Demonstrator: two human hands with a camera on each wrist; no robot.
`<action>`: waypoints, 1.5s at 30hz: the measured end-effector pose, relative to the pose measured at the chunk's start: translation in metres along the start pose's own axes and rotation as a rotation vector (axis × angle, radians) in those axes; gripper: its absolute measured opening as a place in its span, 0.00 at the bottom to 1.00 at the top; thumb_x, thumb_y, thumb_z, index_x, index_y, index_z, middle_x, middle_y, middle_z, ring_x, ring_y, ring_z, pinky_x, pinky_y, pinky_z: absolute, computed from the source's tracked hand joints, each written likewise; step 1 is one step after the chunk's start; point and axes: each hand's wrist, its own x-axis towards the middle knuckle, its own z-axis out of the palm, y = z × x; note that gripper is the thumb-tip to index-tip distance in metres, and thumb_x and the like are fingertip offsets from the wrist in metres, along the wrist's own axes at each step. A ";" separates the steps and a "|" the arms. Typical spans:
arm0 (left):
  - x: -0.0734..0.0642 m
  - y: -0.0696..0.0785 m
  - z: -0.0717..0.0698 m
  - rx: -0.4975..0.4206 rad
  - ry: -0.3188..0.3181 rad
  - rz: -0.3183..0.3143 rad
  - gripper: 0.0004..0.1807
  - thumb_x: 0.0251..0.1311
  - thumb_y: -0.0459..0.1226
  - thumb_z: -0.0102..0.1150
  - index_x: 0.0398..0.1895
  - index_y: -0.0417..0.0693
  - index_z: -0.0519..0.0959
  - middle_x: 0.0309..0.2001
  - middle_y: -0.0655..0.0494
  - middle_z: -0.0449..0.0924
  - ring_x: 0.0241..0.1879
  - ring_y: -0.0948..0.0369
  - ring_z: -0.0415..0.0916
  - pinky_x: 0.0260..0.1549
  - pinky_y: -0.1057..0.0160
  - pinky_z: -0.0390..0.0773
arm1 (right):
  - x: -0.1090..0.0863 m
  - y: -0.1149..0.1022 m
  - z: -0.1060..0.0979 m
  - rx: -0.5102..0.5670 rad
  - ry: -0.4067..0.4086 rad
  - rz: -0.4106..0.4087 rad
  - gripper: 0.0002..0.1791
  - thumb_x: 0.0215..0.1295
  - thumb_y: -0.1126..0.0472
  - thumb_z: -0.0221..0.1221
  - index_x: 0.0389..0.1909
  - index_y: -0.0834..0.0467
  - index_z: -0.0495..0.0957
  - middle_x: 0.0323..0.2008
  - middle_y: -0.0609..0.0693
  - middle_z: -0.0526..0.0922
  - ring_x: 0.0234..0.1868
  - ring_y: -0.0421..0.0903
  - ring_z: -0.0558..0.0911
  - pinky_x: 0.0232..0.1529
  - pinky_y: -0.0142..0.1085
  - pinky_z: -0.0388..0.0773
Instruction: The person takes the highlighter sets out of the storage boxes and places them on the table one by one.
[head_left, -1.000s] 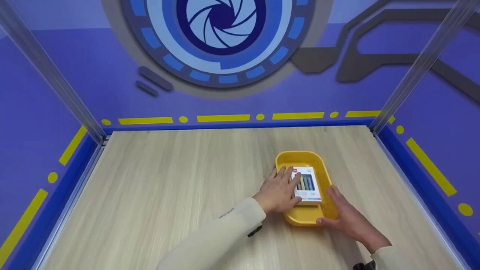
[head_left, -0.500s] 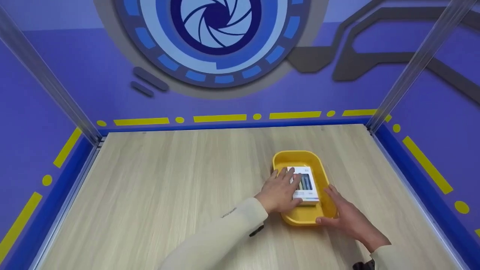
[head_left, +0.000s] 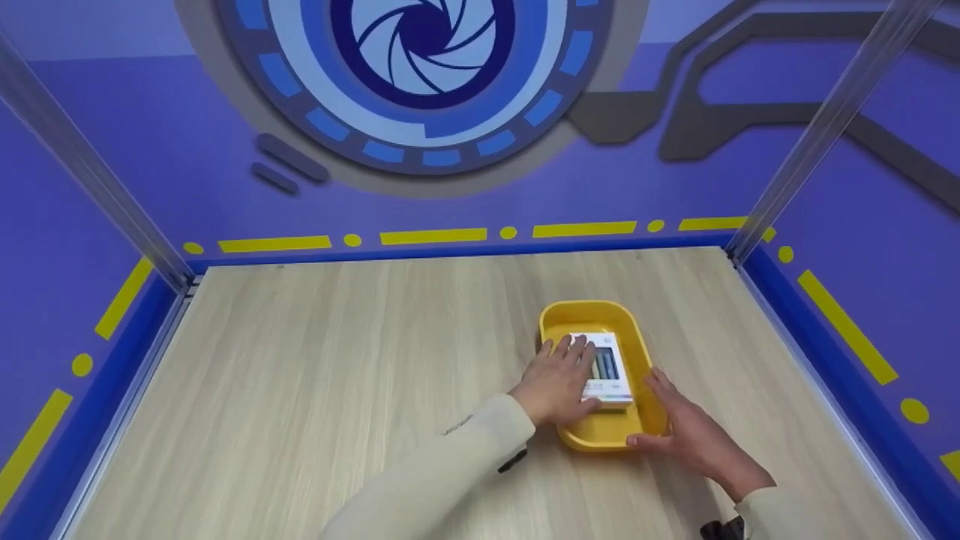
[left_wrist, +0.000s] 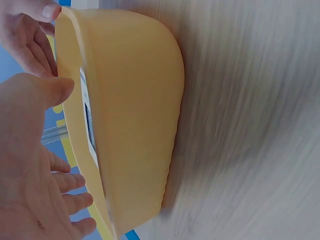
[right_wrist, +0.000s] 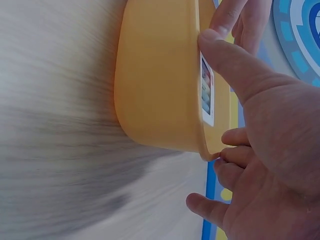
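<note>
A yellow bin (head_left: pixel 596 439) stands on the wooden table, and inside it lies a white box (head_left: pixel 609 391) with a window showing pastel-coloured sticks. My left hand (head_left: pixel 555 382) reaches across the bin's left rim with its fingers stretched out over the left part of the box. In the left wrist view those fingers are straight and spread above the rim. At the bin's right side is my right hand (head_left: pixel 701 435), its thumb right at the near rim and its fingers along the outer right edge. The right wrist view shows these fingers loosely spread by the rim.
The wooden table (head_left: pixel 337 360) stretches out to the left of the bin. Blue panels with yellow markings (head_left: pixel 433 237) enclose its back and sides. Metal posts (head_left: pixel 825 135) rise at the back corners.
The head view has turned a little, so the whole scene shifts left. My left hand's fingers have slid slightly further right over the white box, covering its red logo. The right hand stays at the bin.
</note>
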 end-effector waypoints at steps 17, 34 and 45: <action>0.012 0.003 0.003 0.053 -0.007 -0.013 0.51 0.59 0.69 0.45 0.78 0.54 0.43 0.78 0.58 0.44 0.77 0.59 0.43 0.75 0.53 0.46 | 0.002 -0.003 -0.002 0.003 -0.009 -0.047 0.67 0.41 0.29 0.66 0.77 0.53 0.43 0.78 0.60 0.38 0.75 0.65 0.49 0.70 0.63 0.51; 0.016 0.005 0.005 0.099 -0.031 -0.018 0.52 0.59 0.69 0.44 0.78 0.52 0.42 0.79 0.56 0.42 0.77 0.59 0.43 0.75 0.55 0.48 | 0.001 -0.003 -0.004 -0.009 -0.008 -0.037 0.67 0.42 0.29 0.66 0.77 0.53 0.43 0.78 0.59 0.38 0.75 0.65 0.49 0.70 0.62 0.52; 0.020 0.003 0.007 0.099 -0.036 -0.013 0.52 0.58 0.69 0.45 0.78 0.53 0.42 0.79 0.56 0.43 0.77 0.59 0.43 0.75 0.54 0.47 | -0.001 -0.004 -0.003 -0.007 -0.006 -0.029 0.67 0.41 0.29 0.66 0.77 0.49 0.41 0.78 0.57 0.36 0.76 0.64 0.47 0.71 0.61 0.51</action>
